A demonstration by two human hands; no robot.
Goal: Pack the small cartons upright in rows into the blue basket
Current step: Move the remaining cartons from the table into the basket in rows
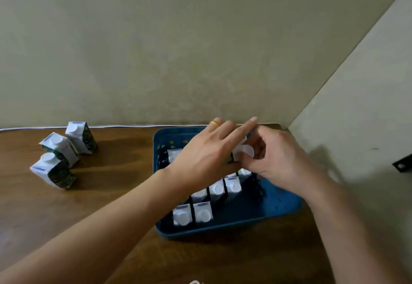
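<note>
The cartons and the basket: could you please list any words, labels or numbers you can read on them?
No text can be read.
Loose cartons on the table: a small bluish strip on each white top, too blurred to read.
Cartons in the blue basket: the same strips, e.g., unreadable.
Dark green sides: pattern only; any print is too small to tell.

A plain indoor room, most likely a home or small back room rather than a shop or lab. A dark brown wood-grain counter (116,194) is pushed into a corner where two bare, unevenly painted beige plaster walls (178,49) meet. A thin white cable (89,127) runs along the counter's far edge against the wall. A small black bracket (402,164) is fixed to the right-hand wall.
</note>
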